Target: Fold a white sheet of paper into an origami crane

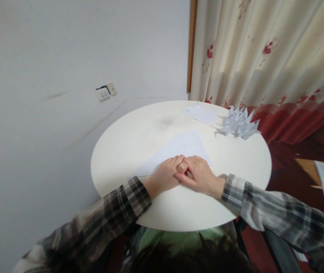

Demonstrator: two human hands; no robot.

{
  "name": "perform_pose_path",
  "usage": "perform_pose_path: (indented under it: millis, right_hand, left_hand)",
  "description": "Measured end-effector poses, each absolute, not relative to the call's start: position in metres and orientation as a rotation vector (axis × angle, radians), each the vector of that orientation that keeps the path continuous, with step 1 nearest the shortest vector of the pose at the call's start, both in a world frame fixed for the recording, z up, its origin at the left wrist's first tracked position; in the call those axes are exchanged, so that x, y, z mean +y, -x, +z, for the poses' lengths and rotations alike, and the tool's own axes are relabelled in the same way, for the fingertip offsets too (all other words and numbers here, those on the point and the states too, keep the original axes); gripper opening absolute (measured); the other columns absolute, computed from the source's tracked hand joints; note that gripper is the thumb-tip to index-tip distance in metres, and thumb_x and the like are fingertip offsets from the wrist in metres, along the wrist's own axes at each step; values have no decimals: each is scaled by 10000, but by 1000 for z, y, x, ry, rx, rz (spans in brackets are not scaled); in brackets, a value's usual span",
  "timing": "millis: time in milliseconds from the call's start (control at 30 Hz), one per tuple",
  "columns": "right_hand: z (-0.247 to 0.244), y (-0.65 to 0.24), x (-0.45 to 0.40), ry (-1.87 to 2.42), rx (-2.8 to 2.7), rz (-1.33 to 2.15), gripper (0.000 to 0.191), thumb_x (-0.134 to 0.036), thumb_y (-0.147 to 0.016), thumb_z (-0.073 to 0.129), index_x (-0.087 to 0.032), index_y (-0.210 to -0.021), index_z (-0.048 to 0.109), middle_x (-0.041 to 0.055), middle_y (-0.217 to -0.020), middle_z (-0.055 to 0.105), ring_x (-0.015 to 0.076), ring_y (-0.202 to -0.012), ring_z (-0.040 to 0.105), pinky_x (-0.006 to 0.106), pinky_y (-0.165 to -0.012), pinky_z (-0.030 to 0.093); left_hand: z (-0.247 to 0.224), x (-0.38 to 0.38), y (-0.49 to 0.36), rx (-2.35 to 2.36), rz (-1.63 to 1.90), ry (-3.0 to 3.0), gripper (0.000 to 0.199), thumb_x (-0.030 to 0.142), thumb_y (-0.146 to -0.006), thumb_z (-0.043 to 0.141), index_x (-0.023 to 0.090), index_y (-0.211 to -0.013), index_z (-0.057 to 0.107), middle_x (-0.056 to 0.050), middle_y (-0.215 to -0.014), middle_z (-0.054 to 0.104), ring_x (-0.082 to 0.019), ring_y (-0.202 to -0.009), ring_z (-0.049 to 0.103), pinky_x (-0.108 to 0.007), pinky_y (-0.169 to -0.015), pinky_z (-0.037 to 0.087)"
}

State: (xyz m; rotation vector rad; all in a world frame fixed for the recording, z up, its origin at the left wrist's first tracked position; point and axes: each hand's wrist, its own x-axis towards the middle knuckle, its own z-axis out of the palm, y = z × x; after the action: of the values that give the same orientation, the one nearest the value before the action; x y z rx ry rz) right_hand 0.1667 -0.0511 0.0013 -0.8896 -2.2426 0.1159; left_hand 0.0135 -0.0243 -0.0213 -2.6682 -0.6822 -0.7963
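A white sheet of paper [183,146] lies flat on the round white table [116,151], with a faint crease line across its middle and a point reaching out to the left. My left hand [169,171] and my right hand [198,172] meet at its near edge, thumbs close together. Both are closed, fingers curled down onto the paper. The part of the edge between them is hidden under the fingers.
At the table's back right stands a cluster of folded white paper shapes [238,123] with sharp points. More flat paper [203,113] lies beside it near the far rim. A wall with a socket [103,94] is on the left, and a flowered curtain [244,57] hangs behind.
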Motion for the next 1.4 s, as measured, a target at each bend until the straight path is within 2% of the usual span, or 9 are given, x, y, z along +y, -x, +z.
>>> perform_pose_path:
  millis: [333,533,700,767,867,933,1067,1267,1400]
  right_hand:
    - [-1,-167,-50,906,-2281,129,340,-466,-880,386,-175,-729,474,22,-672,529,139,-628,466,287,-638,352]
    - [-2,-167,-50,891,-2289,160,339,-467,-879,386,-180,-717,467,24,-674,526,144,-625,471,290,-636,358]
    - [-1,-166,-49,976,-2234,283,306,-457,-859,433,-182,-731,479,23,-670,549,150,-624,485,289,-629,357]
    - [-1,-167,-47,1032,-2176,381,276,-445,-858,449,-186,-777,499,17,-685,566,147,-627,495,280,-624,357]
    - [-1,-172,-43,1081,-2037,503,252,-423,-887,405,-195,-861,509,20,-756,592,145,-667,521,271,-640,364]
    - [-2,-178,-38,1107,-1888,550,275,-426,-909,347,-199,-876,498,10,-734,576,136,-647,513,263,-625,361]
    - [-4,-185,-30,1102,-1696,632,383,-495,-906,306,-192,-779,502,-25,-612,486,115,-565,438,247,-565,334]
    - [-8,-178,-26,1061,-1774,824,432,-530,-858,414,-168,-637,496,-28,-578,466,99,-554,402,236,-522,313]
    - [-8,-176,-27,1063,-1848,715,442,-486,-897,356,-168,-617,480,-19,-567,487,95,-533,410,235,-512,315]
  left_hand:
    - [-16,-28,-14,-751,-801,2751,34,154,-833,381,180,-818,397,-12,-758,450,-148,-672,523,-275,-570,467]
    - [-20,-26,-14,-743,-832,2750,35,183,-829,436,179,-811,406,-25,-774,476,-157,-678,523,-279,-557,467]
    - [-21,-22,-16,-853,-761,2824,34,196,-840,430,166,-857,437,-51,-866,524,-176,-787,545,-300,-655,493]
    - [-18,-22,-16,-901,-753,2829,105,184,-845,417,156,-941,450,-71,-950,539,-195,-884,547,-328,-739,496]
    - [-11,-23,-15,-879,-778,2777,320,179,-826,443,138,-1142,408,-124,-1194,486,-237,-1139,456,-392,-932,427]
    - [-7,-25,-14,-853,-728,2725,455,212,-821,474,130,-1251,349,-161,-1366,347,-275,-1285,308,-447,-1025,326]
    - [-2,-29,-14,-895,-560,2646,661,385,-833,514,127,-1372,229,-194,-1477,132,-325,-1365,105,-519,-1061,199]
    - [-2,-29,-16,-841,-465,2615,696,500,-858,431,83,-1376,228,-164,-1473,194,-271,-1377,88,-471,-1096,136]
    - [-2,-28,-16,-813,-425,2605,669,489,-879,396,72,-1375,231,-158,-1467,215,-248,-1378,95,-444,-1097,153]
